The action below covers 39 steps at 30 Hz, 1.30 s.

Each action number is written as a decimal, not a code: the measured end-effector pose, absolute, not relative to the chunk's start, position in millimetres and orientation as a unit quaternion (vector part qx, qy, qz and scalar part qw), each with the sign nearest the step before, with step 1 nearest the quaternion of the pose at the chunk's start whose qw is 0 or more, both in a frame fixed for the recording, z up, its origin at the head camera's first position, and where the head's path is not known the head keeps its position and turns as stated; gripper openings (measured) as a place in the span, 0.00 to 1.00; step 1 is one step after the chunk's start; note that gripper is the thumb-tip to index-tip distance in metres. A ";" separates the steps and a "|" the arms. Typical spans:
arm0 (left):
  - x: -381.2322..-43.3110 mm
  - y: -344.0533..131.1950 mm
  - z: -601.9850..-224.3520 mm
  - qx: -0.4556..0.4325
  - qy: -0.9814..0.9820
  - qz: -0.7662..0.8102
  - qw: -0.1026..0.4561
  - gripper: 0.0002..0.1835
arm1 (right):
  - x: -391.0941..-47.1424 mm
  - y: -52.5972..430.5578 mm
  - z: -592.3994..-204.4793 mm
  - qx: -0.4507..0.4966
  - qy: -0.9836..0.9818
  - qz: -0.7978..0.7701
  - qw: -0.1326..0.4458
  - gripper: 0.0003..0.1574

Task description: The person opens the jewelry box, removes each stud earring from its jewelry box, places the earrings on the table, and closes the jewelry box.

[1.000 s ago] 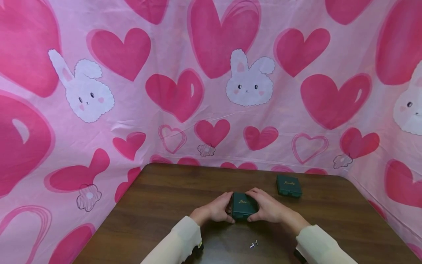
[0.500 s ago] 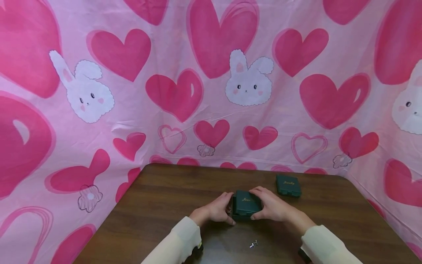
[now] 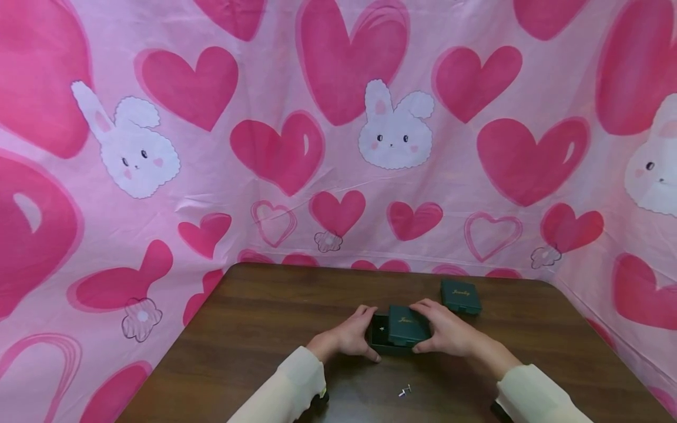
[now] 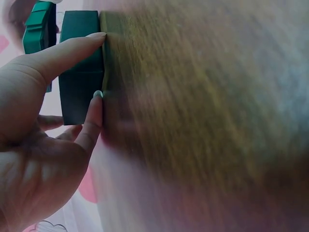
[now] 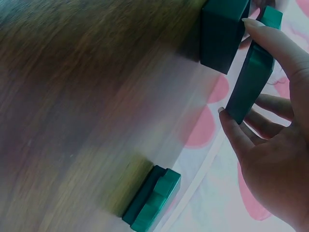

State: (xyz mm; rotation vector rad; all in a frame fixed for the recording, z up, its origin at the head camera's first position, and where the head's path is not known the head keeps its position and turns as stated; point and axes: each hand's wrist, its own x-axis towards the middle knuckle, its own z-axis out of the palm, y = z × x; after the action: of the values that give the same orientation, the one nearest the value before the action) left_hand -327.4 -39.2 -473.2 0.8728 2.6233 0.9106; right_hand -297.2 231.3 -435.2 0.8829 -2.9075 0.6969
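In the head view my left hand (image 3: 351, 333) grips the left side of a dark green jewelry box base (image 3: 379, 330) standing on the table. A small silvery thing shows in its dark inside. My right hand (image 3: 446, 329) holds the green box lid (image 3: 404, 326), lettered in gold, above the base's right part. The right wrist view shows the lid (image 5: 253, 79) tilted and apart from the base (image 5: 223, 36). The left wrist view has thumb and fingers along the base's sides (image 4: 81, 89). Part of the base's inside is hidden under the lid.
Another green piece with gold "Jewelry" lettering (image 3: 461, 296), a lid or shallow box, lies at the back right of the wooden table (image 3: 296, 288). Small silvery pieces (image 3: 404, 390) lie in front of the hands. A pink heart-printed cloth (image 3: 338, 158) hangs around the table.
My right hand has lifted the lid off the base and shifted it to the right, so the base's dark inside shows. The left hand stays at the base.
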 end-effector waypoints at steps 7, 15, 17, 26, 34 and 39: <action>-327.2 -36.5 -472.5 0.294 0.894 0.317 0.117 0.58 | -294.8 239.9 -434.0 0.272 -0.937 0.220 0.020 0.56; -329.1 -33.9 -474.7 0.289 0.898 0.312 0.112 0.58 | -293.7 250.0 -435.0 0.263 -0.940 0.217 0.030 0.56; -329.2 -33.6 -475.3 0.287 0.899 0.312 0.111 0.58 | -293.2 252.9 -436.0 0.266 -0.939 0.215 0.038 0.56; -329.6 -33.8 -477.4 0.283 0.899 0.317 0.105 0.57 | -290.5 264.6 -440.8 0.229 -0.948 0.220 0.030 0.55; -327.7 -33.9 -476.7 0.289 0.897 0.320 0.098 0.52 | -291.1 271.8 -446.3 0.220 -0.952 0.212 0.025 0.56; -326.2 -33.9 -476.6 0.294 0.896 0.320 0.092 0.48 | -290.3 276.9 -449.9 0.202 -0.958 0.205 0.013 0.55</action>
State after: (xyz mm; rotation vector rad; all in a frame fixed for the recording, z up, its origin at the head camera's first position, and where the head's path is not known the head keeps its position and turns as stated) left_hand -326.2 -33.9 -476.6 0.8724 2.6604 0.9510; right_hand -290.3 276.9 -449.9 0.6290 -2.9828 0.6390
